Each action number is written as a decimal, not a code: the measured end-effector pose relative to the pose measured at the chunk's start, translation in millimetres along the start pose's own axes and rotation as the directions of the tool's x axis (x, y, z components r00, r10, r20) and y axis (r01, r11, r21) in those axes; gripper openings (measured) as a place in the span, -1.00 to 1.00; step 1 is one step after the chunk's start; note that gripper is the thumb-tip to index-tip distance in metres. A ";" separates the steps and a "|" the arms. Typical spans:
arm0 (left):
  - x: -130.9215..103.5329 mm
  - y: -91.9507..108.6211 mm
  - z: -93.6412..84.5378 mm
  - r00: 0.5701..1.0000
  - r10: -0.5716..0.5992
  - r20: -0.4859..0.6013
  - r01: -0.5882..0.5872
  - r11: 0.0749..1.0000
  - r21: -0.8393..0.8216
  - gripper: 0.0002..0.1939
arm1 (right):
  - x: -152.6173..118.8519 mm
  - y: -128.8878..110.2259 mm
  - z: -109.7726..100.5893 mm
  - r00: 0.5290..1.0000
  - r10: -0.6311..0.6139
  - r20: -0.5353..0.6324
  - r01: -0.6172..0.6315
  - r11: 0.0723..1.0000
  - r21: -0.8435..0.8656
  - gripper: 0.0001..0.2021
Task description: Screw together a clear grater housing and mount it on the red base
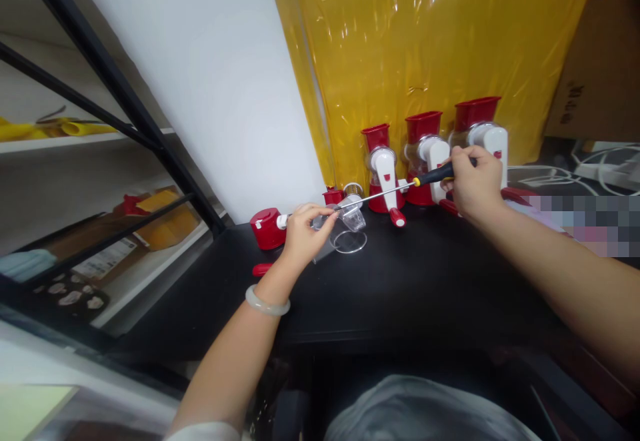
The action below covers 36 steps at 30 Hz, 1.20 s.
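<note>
My right hand [475, 181] is wrapped round the dark handle of a screwdriver [385, 192], whose long metal shaft points left. At the far end of the shaft, my left hand [307, 228] pinches near the tip with thumb and fingers; whether it holds a small part there is hidden. Left of that hand sits a red base [269, 229] with a white knob. Clear plastic parts [354, 218] lie just right of my left fingers, beside a clear ring [350, 242]. A red handle piece [262, 270] rests near my left wrist.
Three red and white rotary graters [384, 174] stand along the back of the black table [390, 301], before a yellow plastic sheet [425, 41]. A black-framed shelf [145, 121] with bags and boxes is at the left. White cables [555, 173] and a cardboard box [595, 74] are at the right.
</note>
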State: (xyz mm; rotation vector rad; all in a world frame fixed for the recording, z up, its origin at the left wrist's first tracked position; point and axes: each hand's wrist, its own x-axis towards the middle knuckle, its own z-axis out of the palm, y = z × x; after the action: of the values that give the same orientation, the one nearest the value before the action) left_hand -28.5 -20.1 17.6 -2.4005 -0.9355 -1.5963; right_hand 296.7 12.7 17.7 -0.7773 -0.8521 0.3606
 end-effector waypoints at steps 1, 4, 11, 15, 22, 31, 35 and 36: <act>0.0 -1.0 -0.4 1.000 0.006 0.004 -0.006 1.000 0.006 -0.95 | 1.4 1.4 -1.0 1.000 -0.005 0.004 0.005 1.000 -0.006 -0.69; 0.0 -3.0 -1.3 1.000 0.016 0.024 -0.017 1.000 0.022 -0.95 | 4.8 4.7 -3.3 1.000 -0.021 0.010 0.021 1.000 -0.013 -0.68; -0.5 -2.8 -1.6 0.998 0.048 0.038 -0.051 0.997 0.061 -0.98 | 4.0 2.2 -3.4 0.999 -0.021 0.041 0.023 0.999 -0.049 -0.69; -0.5 -2.9 -1.7 0.998 0.052 0.043 -0.055 0.996 0.064 -0.97 | 2.5 -1.8 -3.7 0.999 -0.021 0.032 0.024 0.996 -0.090 -0.69; -0.1 -3.8 -2.7 0.996 0.065 0.064 -0.069 0.996 0.063 -0.96 | 3.2 -2.8 -5.1 0.999 -0.030 0.038 0.034 0.993 -0.113 -0.73; 0.0 -6.8 -3.7 0.992 0.082 0.093 -0.091 0.990 0.104 -0.93 | 3.0 -5.6 -5.1 0.997 -0.061 0.050 0.066 0.993 -0.102 -0.75; 1.1 -8.7 -6.7 0.986 0.122 0.115 -0.137 0.981 0.134 -0.92 | 2.6 -8.0 -5.7 0.991 -0.116 0.062 0.122 0.987 -0.103 -0.74; 1.3 -8.7 -7.3 0.985 0.124 0.118 -0.140 0.980 0.139 -0.92 | 2.2 -8.6 -5.6 0.991 -0.122 0.059 0.128 0.985 -0.112 -0.74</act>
State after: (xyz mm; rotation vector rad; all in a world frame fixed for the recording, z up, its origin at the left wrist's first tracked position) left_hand -38.7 -15.5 19.9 -2.4124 -0.8581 -1.3152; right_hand 302.4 5.5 22.9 -0.8196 -0.9726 0.2217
